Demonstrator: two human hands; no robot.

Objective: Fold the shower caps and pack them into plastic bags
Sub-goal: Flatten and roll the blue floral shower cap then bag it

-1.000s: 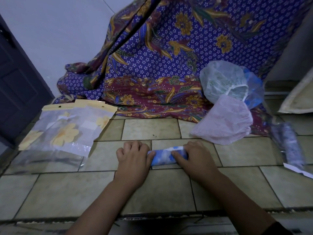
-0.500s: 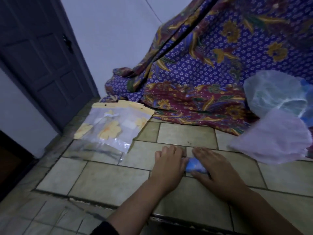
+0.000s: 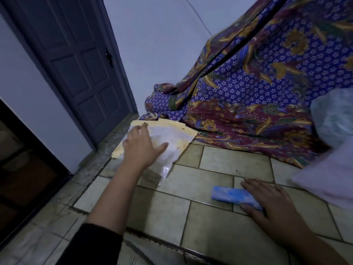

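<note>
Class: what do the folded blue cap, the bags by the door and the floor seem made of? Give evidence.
Folded blue cap: probably thin plastic film; soft sheen, rolls tight. Bags: clear glossy plastic, glare; yellow tops perhaps card. Floor: glazed ceramic tile, likely; grout lines, dull shine.

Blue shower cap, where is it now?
The blue shower cap lies low right in the head view, on the tiled floor, one end under the right hand, right of the plastic bags the left hand touches.

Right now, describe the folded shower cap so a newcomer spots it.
Start at the tiled floor before the batik cloth. Partly under the right hand lies the folded shower cap: a compact blue roll, unlike the loose, puffy caps beside it.
</note>
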